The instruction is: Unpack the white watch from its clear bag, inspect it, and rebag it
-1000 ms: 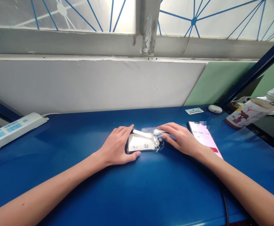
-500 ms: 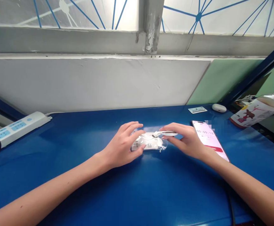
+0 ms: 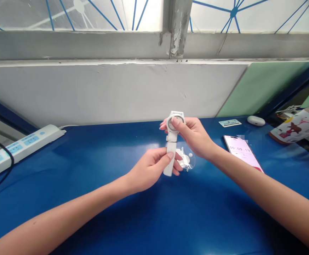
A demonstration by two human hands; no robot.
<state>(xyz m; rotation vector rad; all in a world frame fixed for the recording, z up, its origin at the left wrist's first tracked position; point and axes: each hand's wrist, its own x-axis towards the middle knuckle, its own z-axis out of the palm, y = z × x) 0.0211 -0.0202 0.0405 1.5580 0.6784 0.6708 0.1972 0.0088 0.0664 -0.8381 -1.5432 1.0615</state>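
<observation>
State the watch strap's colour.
Plain white; the watch strap shows best in the head view, the only view here.

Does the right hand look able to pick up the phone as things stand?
Probably not at once: the right hand holds the white watch, although the phone lies nearby, mostly uncovered.

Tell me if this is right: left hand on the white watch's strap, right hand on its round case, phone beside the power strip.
Wrong on the phone: the head view shows it near the right forearm, far from the power strip. Left hand on the watch strap, right hand on the round case: correct.
</observation>
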